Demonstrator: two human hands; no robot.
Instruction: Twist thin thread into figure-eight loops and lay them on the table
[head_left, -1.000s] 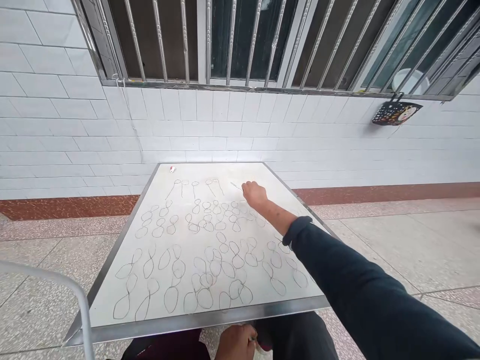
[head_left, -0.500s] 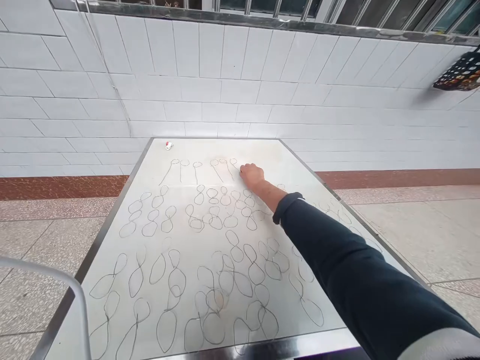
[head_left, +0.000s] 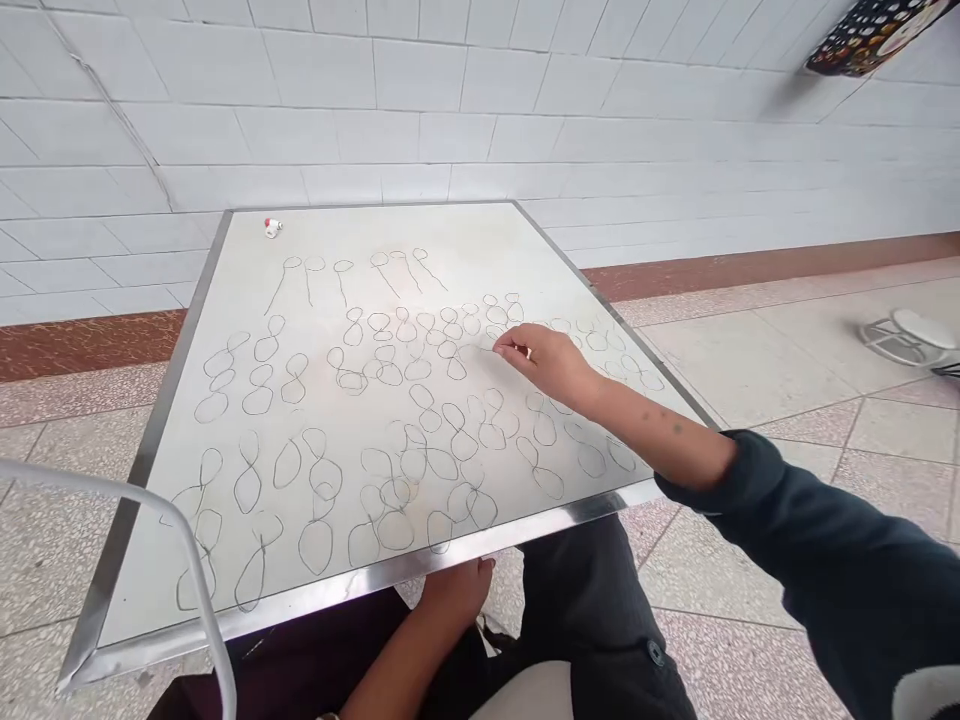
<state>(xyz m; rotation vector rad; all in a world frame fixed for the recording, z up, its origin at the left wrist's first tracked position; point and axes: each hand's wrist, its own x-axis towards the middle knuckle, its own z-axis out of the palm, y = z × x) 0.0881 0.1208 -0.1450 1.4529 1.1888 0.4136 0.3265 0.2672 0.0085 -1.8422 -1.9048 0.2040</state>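
My right hand (head_left: 544, 360) is over the right middle of a white metal-edged table (head_left: 480, 230), its thumb and forefinger pinched together. A faint thin line runs to the fingertips, and a small pale bit shows between the fingers; what they hold is unclear. Around the hand, many thin dark figure-eight loops (head_left: 454, 360) cover the tabletop; I cannot tell whether they are wire or drawn. Farther back is a row of small loops with straight tails (head_left: 343, 280). Below the near edge, my left hand (head_left: 459, 590) is in my lap, its fingers mostly hidden.
A small red-and-white object (head_left: 273, 228) sits at the table's far left corner. A pale curved tube (head_left: 150, 495) crosses the near left corner. Behind stands a white tiled wall (head_left: 420, 80); a round white stool (head_left: 919, 330) is on the floor at right.
My right hand has come back from the far row of tailed loops to the figure-eight loops nearer me. The view has tilted down and turned, bringing my left hand into sight.
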